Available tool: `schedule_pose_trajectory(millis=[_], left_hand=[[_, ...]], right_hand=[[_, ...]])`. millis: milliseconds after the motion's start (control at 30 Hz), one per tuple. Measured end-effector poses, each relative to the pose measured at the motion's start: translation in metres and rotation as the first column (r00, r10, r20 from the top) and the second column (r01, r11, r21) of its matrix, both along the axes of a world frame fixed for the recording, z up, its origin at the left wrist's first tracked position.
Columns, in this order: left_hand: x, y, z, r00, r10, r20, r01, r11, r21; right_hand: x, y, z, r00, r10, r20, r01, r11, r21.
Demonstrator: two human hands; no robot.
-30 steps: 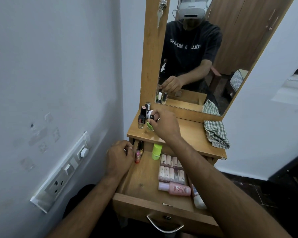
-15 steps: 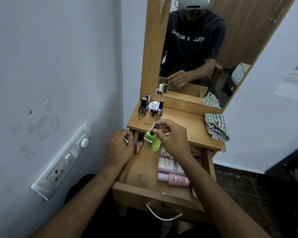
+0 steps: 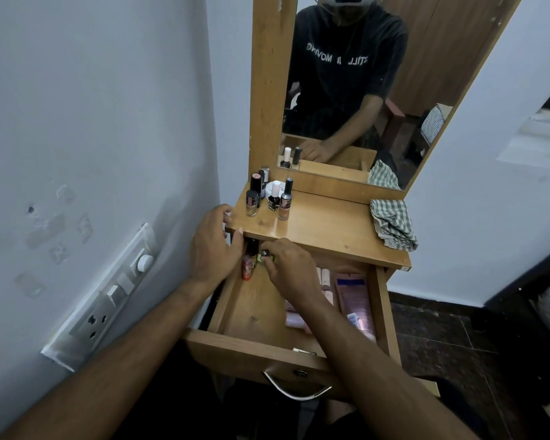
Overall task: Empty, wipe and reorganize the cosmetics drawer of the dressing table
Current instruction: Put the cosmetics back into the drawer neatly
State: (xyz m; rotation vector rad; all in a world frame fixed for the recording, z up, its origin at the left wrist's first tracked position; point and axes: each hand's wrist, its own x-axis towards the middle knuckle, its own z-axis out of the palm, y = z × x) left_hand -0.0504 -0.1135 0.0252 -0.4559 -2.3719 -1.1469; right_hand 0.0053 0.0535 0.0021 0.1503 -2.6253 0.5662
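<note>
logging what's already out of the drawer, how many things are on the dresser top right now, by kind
On the tabletop:
small bottles: 5
white jar: 1
checked cloth: 1
Total: 7

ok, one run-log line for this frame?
phase: emptying drawer | right hand: gripping green bottle at drawer back | left hand: on tabletop edge | tabletop: nail polishes, checked cloth

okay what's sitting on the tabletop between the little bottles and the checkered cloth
Nothing: the head view shows bare wood tabletop between the bottles and the checkered cloth.
</note>
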Motion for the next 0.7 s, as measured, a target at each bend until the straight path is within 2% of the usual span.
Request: schedule_pose_trajectory(millis=[200, 300, 533, 700], left_hand=[[-0.008, 0.005, -0.002, 1.0, -0.001, 0.026, 0.001, 1.0, -0.006], [-0.009, 0.007, -0.001, 0.999, -0.014, 0.029, 0.014, 1.0, -0.002], [-0.015, 0.015, 0.008, 0.999, 0.018, 0.05, -0.017, 1.0, -0.006], [-0.02, 0.025, 0.018, 0.995, 0.056, 0.088, -0.057, 0.998, 0.001]], right_hand=[[-0.009, -0.005, -0.012, 0.999, -0.043, 0.021, 0.041, 0.995, 0.087], [-0.01, -0.004, -0.017, 0.998, -0.068, 0.016, 0.067, 0.996, 0.064], [-0.003, -0.007, -0.018, 1.0, 0.005, -0.001, -0.005, 0.998, -0.061], [0.004, -0.006, -0.021, 0.999, 0.052, -0.014, -0.053, 0.997, -0.063]])
